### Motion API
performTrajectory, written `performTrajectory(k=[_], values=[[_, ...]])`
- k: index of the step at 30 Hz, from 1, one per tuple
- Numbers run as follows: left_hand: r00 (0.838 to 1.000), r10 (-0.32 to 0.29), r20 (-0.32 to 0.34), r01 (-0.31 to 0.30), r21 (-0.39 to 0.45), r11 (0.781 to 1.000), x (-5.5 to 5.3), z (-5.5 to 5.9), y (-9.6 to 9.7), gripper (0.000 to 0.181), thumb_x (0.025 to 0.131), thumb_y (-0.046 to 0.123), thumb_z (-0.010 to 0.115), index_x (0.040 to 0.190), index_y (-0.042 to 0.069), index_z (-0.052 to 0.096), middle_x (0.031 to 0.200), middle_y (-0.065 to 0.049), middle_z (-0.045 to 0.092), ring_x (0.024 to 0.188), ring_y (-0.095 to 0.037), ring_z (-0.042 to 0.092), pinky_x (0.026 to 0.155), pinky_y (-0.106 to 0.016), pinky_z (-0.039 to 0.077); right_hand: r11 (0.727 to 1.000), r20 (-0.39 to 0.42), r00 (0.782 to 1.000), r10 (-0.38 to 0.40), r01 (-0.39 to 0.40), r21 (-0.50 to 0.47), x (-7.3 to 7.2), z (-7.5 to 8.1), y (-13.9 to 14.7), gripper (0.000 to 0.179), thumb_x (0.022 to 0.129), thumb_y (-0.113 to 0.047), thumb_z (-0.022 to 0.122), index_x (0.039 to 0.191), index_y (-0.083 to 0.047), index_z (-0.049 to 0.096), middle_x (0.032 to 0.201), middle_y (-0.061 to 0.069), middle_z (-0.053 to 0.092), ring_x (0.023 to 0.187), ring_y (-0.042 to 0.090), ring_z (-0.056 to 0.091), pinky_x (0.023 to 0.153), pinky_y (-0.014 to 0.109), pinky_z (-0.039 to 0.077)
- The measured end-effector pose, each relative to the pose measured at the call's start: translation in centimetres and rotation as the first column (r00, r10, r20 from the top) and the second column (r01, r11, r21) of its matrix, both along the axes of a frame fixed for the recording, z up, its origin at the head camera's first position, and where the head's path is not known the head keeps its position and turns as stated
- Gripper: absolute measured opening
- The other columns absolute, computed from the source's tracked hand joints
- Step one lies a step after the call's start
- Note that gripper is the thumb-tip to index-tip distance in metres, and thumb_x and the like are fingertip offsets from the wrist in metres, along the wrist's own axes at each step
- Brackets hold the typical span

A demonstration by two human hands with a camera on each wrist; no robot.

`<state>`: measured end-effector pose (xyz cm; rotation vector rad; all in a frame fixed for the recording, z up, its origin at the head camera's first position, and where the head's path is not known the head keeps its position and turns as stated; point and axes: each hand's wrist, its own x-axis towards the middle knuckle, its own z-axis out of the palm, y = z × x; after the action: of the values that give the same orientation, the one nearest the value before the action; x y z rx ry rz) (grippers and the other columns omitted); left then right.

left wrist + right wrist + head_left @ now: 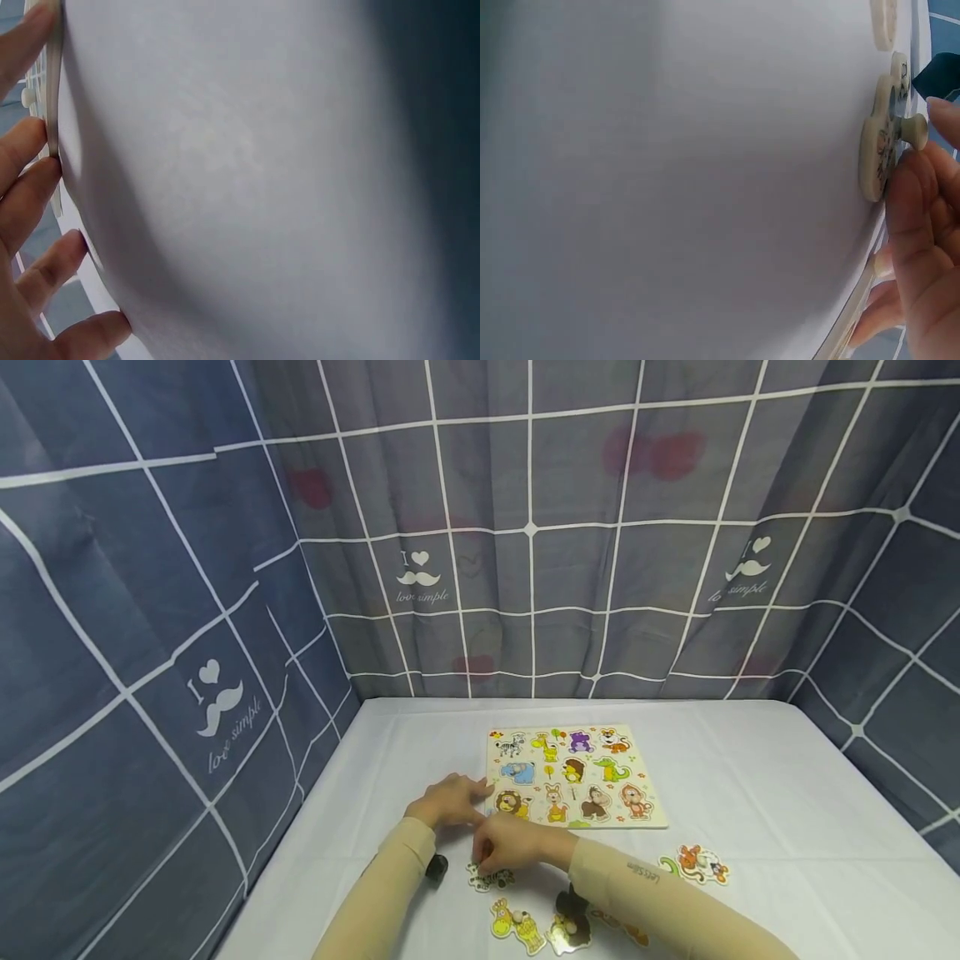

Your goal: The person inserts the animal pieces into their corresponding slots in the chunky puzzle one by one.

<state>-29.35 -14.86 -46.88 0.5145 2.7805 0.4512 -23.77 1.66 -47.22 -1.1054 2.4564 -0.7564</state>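
Observation:
A wooden animal puzzle board lies flat on the white table. My left hand is at its left edge, fingers spread, with fingertips touching the rim in the left wrist view. My right hand is just in front of the board's near left corner, over a zebra puzzle piece. Seen from the right wrist, its thumb and fingers close around the small knob of that piece, which sits on the cloth. Animal pictures mark the board's places.
Nearer me lie a giraffe piece and a hedgehog piece, with others partly under my right sleeve. A cluster of pieces rests right of the arm. Checked curtains enclose the table's back and sides.

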Motion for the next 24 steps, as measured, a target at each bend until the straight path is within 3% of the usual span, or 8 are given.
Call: performTrajectory(k=[17,24], values=[[1.0,-0.005,-0.014,0.005,-0.004,1.0,-0.2,-0.6,-0.1,0.067,0.073,0.045,0.082,0.136,0.033,0.062,0.152,0.012,0.05,0.134,-0.024,0.05,0.106,-0.055,0.045,0.986,0.019,0.986,-0.164,0.164,-0.006,1.2,0.2,-0.3,0.009,0.077,-0.014,0.084,0.073,-0.014,0.075,0.059,-0.01,0.065,0.051,0.001,0.055,0.053,0.015,0.05],[1.0,0.0,-0.009,0.0,-0.01,1.0,-0.2,-0.3,-0.1,0.068,0.072,0.046,0.083,0.135,0.034,0.062,0.151,0.013,0.05,0.136,-0.025,0.049,0.106,-0.055,0.046,0.982,-0.049,0.981,-0.188,0.187,-0.014,1.6,0.3,-0.6,0.011,0.074,-0.012,0.084,0.068,-0.012,0.075,0.055,-0.01,0.064,0.048,0.0,0.051,0.05,0.014,0.046]])
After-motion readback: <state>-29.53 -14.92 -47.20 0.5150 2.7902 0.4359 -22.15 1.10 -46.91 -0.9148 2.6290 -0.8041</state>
